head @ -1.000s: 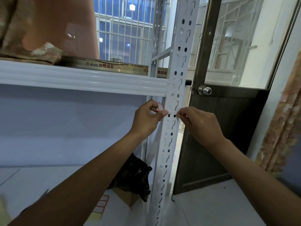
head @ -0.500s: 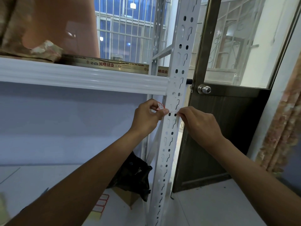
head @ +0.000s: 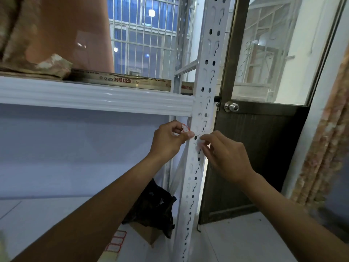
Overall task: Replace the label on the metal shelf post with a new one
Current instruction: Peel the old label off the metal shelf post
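Observation:
A white perforated metal shelf post (head: 204,76) runs up the middle of the view. My left hand (head: 168,140) is at its left edge, pinching a small red-and-white label (head: 185,128) between thumb and fingers. My right hand (head: 224,156) is at the post's right side, with its fingertips holding a pale, crumpled bit of label (head: 199,143) against the post's face, just below a dark hole. Both hands meet at the same height, below the shelf beam.
A white shelf beam (head: 90,96) joins the post from the left, with a printed box (head: 120,80) on it. A dark door with a knob (head: 231,106) stands behind the post. A black bag (head: 154,205) and a sheet of red-bordered labels (head: 116,242) lie on the lower shelf.
My right hand has slid slightly down the post, and a pale bit of label now shows at its fingertips. My left hand has held its place with the red-and-white label.

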